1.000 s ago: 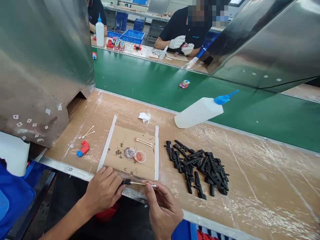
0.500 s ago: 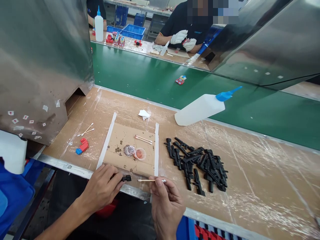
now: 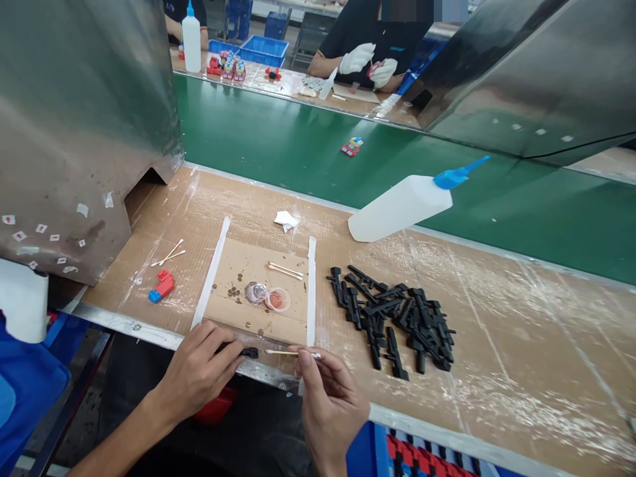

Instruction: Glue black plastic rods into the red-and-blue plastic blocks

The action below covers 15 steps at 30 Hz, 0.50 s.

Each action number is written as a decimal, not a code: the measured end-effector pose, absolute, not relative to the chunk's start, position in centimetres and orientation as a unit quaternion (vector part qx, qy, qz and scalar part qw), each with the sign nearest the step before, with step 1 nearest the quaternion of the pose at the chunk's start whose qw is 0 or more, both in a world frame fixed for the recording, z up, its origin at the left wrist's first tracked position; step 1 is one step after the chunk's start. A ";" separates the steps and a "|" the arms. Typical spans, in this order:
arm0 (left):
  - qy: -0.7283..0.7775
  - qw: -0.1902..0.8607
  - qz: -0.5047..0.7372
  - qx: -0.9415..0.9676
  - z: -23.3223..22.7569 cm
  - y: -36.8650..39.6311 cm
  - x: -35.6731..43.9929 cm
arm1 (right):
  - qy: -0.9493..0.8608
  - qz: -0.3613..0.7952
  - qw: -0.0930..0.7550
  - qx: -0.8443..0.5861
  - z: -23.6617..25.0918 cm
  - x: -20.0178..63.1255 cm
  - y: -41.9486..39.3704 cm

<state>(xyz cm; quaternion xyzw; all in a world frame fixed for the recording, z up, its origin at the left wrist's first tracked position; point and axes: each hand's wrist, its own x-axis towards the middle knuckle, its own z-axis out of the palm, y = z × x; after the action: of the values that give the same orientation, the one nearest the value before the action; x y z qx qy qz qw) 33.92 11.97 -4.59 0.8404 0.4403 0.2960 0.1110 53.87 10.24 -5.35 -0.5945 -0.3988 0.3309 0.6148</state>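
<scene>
I note the left hand point(image 3: 199, 372) closed in a pinch on a small black plastic part point(image 3: 250, 352), held at the near edge of the cardboard work pad point(image 3: 258, 268). The right hand point(image 3: 328, 397) grips a cotton swab point(image 3: 291, 353) between thumb and fingertips, its bare end just short of the part, not touching. In my judgement the step in hand is dabbing the part with the swab; the next move calls for closing that small gap squarely and with a light touch.

On the pad sit two small shallow cups point(image 3: 268, 296) and two spare swabs point(image 3: 285, 269). Right of the pad lies a heap of black parts point(image 3: 392, 321); beyond the heap, a squeeze bottle point(image 3: 405, 205) on its side. Left of the pad: more swabs point(image 3: 169, 254) and a red-and-blue piece point(image 3: 162, 286).

The surface is taped cardboard point(image 3: 521, 331). Beyond the pad runs a green conveyor belt point(image 3: 298, 146); a gloved worker point(image 3: 370, 59) sits on its far side.
</scene>
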 end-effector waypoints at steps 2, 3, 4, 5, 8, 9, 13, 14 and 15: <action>0.443 0.113 0.294 0.839 -4.6 11.9 34.0 | -0.433 0.309 0.612 -0.586 -5.2 53.4 10.2; 0.445 0.113 0.293 0.839 -4.7 11.9 34.0 | -0.447 0.299 0.610 -0.582 -5.2 53.2 10.1; 0.446 0.112 0.291 0.839 -4.7 11.9 34.0 | -0.460 0.290 0.608 -0.579 -5.3 53.1 10.0; 0.446 0.112 0.290 0.839 -4.8 11.9 34.0 | -0.473 0.283 0.604 -0.576 -5.5 53.1 9.9; 0.446 0.107 0.289 0.840 -4.9 12.0 34.0 | -0.511 0.270 0.594 -0.560 -6.4 53.3 9.6; 0.446 0.105 0.289 0.840 -5.0 12.0 34.0 | -0.521 0.267 0.592 -0.555 -6.6 53.4 9.5; 0.446 0.100 0.294 0.839 -5.0 12.1 34.0 | -0.545 0.257 0.580 -0.548 -7.1 53.6 9.4; 0.446 0.099 0.293 0.840 -5.0 12.1 34.0 | -0.550 0.254 0.578 -0.547 -7.1 53.6 9.4; 0.447 0.099 0.292 0.840 -5.0 12.0 34.0 | -0.555 0.253 0.576 -0.545 -7.1 53.6 9.5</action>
<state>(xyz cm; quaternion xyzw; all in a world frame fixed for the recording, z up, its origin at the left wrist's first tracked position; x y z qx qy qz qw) 33.95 12.05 -4.99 0.8397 0.4466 0.2924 0.0994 53.63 9.46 -7.08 -0.5449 -0.5546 0.2525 0.5760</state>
